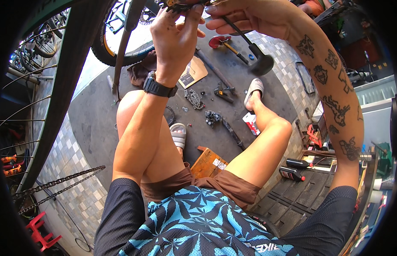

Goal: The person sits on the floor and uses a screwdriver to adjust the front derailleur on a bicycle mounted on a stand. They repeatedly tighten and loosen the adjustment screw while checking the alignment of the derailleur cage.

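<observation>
At the top edge, my left hand (177,40) grips a small black metal component (181,5), mostly cut off by the frame. Beside it, my right hand (254,19) pinches the upper shaft of a black T-handled hex key (261,59) near that part, with its other fingers loosely curved. The key's handle hangs down to the right, over the dark mat. Where the key's tip meets the component is hard to make out.
A bicycle wheel (46,111) and hanging chain (57,179) fill the left. On the mat (91,128) lie a chain (194,99), derailleur (213,118), cardboard (192,72) and several tools. A wooden box (207,166) stands between my legs. Bottles (292,173) sit right; red stool (40,230) lower left.
</observation>
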Demonstrator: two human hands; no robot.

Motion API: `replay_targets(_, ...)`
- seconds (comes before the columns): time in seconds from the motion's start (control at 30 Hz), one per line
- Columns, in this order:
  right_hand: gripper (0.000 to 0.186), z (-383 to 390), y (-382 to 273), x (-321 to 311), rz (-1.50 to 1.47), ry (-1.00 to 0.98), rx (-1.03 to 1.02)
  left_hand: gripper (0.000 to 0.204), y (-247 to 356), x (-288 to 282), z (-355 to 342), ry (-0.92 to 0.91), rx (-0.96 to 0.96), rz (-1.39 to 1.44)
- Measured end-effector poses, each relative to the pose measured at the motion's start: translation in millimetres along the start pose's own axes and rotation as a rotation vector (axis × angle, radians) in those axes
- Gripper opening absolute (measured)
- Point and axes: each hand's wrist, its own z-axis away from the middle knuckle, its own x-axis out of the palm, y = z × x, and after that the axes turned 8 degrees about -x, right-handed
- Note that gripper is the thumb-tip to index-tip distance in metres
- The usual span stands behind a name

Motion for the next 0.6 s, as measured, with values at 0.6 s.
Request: replay_targets(0.6,0.022,-1.0,1.3,-2.4,0.009,0.017,-0.01,0.021,-4.0,-6.1,-0.1,-0.062,-0.031,0.045)
